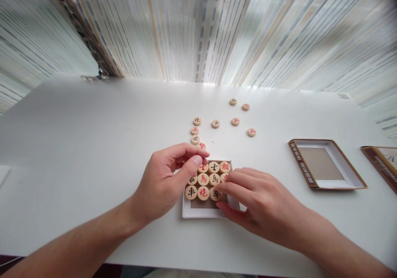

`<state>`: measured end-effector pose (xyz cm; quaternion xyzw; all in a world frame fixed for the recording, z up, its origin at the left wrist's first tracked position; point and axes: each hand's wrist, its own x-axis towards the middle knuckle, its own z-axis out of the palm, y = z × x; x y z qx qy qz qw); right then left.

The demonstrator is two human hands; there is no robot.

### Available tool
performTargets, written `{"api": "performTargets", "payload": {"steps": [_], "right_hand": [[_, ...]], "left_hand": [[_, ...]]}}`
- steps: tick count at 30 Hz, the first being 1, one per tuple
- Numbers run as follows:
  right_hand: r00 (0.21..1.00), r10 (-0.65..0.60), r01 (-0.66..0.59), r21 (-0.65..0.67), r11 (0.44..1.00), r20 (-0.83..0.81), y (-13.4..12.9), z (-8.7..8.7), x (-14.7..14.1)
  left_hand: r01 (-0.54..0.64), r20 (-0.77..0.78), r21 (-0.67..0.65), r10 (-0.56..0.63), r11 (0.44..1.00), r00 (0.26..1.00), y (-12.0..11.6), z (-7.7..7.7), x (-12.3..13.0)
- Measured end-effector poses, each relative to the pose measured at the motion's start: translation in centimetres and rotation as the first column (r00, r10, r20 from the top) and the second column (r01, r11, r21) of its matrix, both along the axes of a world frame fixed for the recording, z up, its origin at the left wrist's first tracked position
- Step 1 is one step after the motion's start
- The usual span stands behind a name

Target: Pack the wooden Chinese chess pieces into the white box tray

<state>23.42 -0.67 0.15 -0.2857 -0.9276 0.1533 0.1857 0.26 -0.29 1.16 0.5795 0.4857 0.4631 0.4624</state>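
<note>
A shallow white-edged box [186,212] holds several round wooden pieces with red or black characters, laid in rows. Over the box's left side is my left hand [167,179], thumb and index finger close together near the top row; whether anything is between them is hidden. My right hand [254,195] reaches in from the right, its fingers around a black-marked piece [216,194] in the lowest row, thumb below it and index finger at its upper edge. Beside that piece lie a red-marked piece [203,193] and another black-marked one [191,192].
Several loose pieces lie beyond the box, among them a black-marked one [197,121] and a red-marked one [251,132]. An open box lid [338,184] rests at the right, with another brown box [380,166] past it. String curtains [198,30] hang behind the white table [77,154].
</note>
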Motion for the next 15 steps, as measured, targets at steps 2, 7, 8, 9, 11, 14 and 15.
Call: {"api": "performTargets", "payload": {"steps": [2, 7, 8, 9, 11, 14, 15], "right_hand": [[1.0, 0.008, -0.008, 0.012, 1.0, -0.009, -0.02, -0.06, -0.06], [1.0, 0.01, -0.01, 0.033, 0.999, -0.004, 0.0, -0.12, 0.02], [1.0, 0.011, -0.011, 0.033, 0.999, 0.0, 0.0, -0.12, 0.04], [1.0, 0.012, -0.012, 0.033, 0.999, 0.001, -0.02, -0.13, 0.06], [1.0, 0.014, -0.014, 0.035, 0.999, 0.001, -0.05, -0.15, 0.06], [1.0, 0.02, -0.02, 0.043, 0.999, -0.001, -0.11, -0.23, 0.0], [1.0, 0.024, -0.024, 0.045, 0.999, -0.002, -0.12, -0.25, -0.03]], "left_hand": [[-0.003, -0.008, 0.002, 0.003, 1.0, 1.0, -0.04, -0.01, 0.01], [-0.004, -0.013, 0.012, 0.005, 1.0, 1.0, -0.12, 0.0, 0.0], [-0.006, -0.015, 0.013, 0.006, 1.0, 1.0, -0.11, 0.01, -0.02], [-0.006, -0.017, 0.013, 0.007, 1.0, 1.0, -0.08, 0.01, -0.05], [-0.009, -0.017, 0.011, 0.009, 1.0, 1.0, 0.02, -0.03, -0.11], [-0.013, -0.008, 0.004, 0.013, 1.0, 1.0, 0.19, -0.2, -0.19], [-0.017, -0.005, 0.003, 0.017, 1.0, 1.0, 0.24, -0.26, -0.23]]}}
